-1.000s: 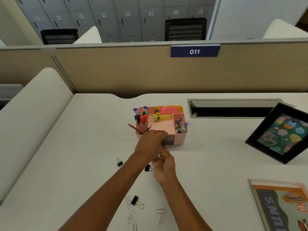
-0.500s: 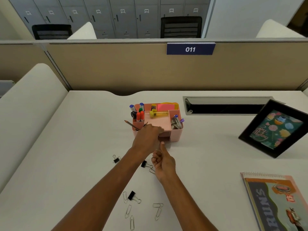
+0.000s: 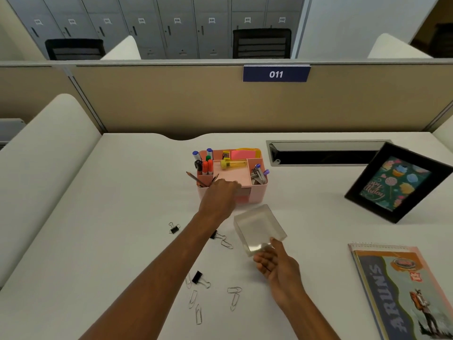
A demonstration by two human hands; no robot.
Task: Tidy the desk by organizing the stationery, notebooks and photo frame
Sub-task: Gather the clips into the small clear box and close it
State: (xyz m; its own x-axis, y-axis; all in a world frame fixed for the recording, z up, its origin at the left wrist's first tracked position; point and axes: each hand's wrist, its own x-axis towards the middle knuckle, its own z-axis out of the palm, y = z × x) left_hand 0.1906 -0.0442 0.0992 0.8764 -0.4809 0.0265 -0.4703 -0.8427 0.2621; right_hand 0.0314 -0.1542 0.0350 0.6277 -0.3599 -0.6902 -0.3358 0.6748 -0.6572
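One clear box (image 3: 257,227) is held in front of the pink organizer (image 3: 255,195) and is pinched at its near corner by the right hand (image 3: 277,266), thumb on top and fingers under. The organizer's front rim is gripped by the left hand (image 3: 219,197) with bent fingers. Paper clips (image 3: 234,296) and binder clips (image 3: 198,278) are spread on the desk (image 3: 122,217) near the arms, and a photo frame (image 3: 402,185) and a notebook (image 3: 402,290) are set well off to the right.

- We're at a white desk (image 3: 122,204) with a metal-rimmed cable slot (image 3: 323,157) sunk in near the back.
- Beige partition (image 3: 171,101) right behind it, with a blue "011" plate (image 3: 276,74) near its top edge.
- Past that we've got grey numbered lockers (image 3: 176,23), a black chair (image 3: 261,44), a second black chair (image 3: 74,49) and a white wall (image 3: 355,20).
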